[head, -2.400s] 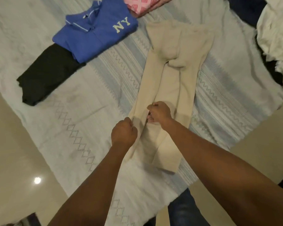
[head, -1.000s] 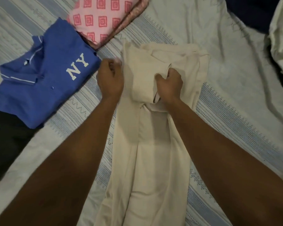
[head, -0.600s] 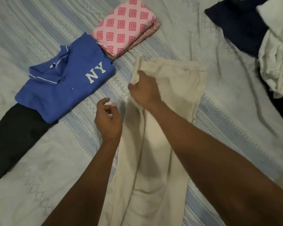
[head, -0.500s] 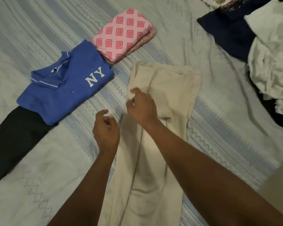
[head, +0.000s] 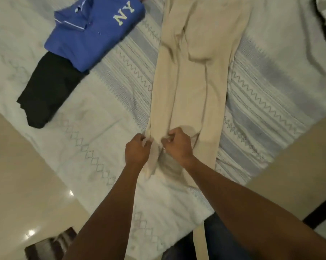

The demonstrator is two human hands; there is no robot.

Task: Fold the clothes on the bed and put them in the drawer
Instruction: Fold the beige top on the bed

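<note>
Lengthwise on the striped white bedspread [head: 271, 94] lie soft, limp beige cotton trousers [head: 194, 72]; the left hand [head: 137, 150] and right hand [head: 178, 145] each pinch the near leg ends. Being light and floppy, the cloth probably folds best gripped at hems and waistband.

Beige trousers [head: 194, 72] stretched lengthwise on bed, folded blue polo [head: 94, 32], black garment [head: 47, 91] left.

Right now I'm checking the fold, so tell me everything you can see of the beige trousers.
The beige trousers look like soft, plain cloth, lightly creased. They lie lengthwise on the striped bedspread, legs side by side, far end cut off by the frame. The left hand and right hand each pinch the near end, bunching it.
</note>
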